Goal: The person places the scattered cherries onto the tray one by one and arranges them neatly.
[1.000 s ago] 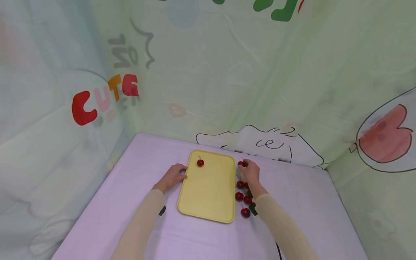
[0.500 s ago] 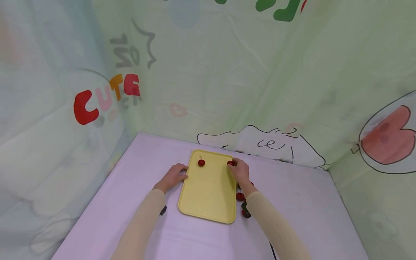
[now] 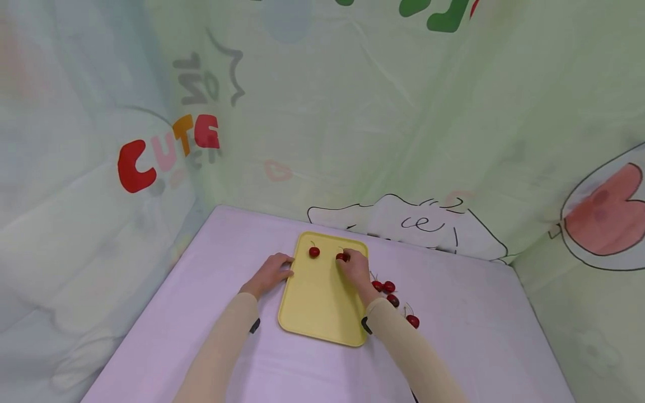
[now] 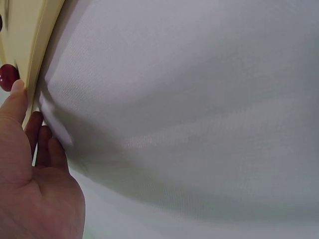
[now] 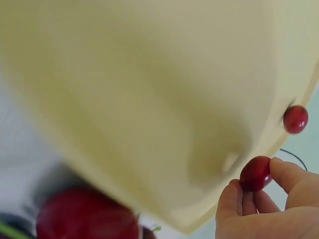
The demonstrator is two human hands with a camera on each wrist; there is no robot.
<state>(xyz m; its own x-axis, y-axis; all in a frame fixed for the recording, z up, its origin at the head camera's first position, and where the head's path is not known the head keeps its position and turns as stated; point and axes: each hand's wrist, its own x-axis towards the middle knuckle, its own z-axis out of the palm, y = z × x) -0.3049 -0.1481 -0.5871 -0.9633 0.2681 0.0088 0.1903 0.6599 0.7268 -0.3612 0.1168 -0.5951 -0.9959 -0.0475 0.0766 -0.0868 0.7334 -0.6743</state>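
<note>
A yellow rectangular tray [image 3: 317, 305] lies on the table. At its left edge rests my left hand [image 3: 269, 275]; in the left wrist view the thumb [image 4: 18, 97] is over the rim and the fingers are along its outer side. Over the tray's upper right part, my right hand [image 3: 355, 270] pinches a dark red cherry [image 5: 255, 173] between thumb and fingers, its thin stem pointing up. One other cherry [image 3: 314, 252], stem upward, sits in the tray's upper left corner.
Several more cherries [image 3: 393, 300] lie on the lilac tablecloth [image 3: 453, 347] right of the tray, some partly behind the right forearm. A printed cloth backdrop [image 3: 322, 140] rises behind the table and along both sides.
My right hand has carried the cherry from the table at the tray's right, over the rim, leftward above the tray. My left hand has stayed at the tray's left edge.
</note>
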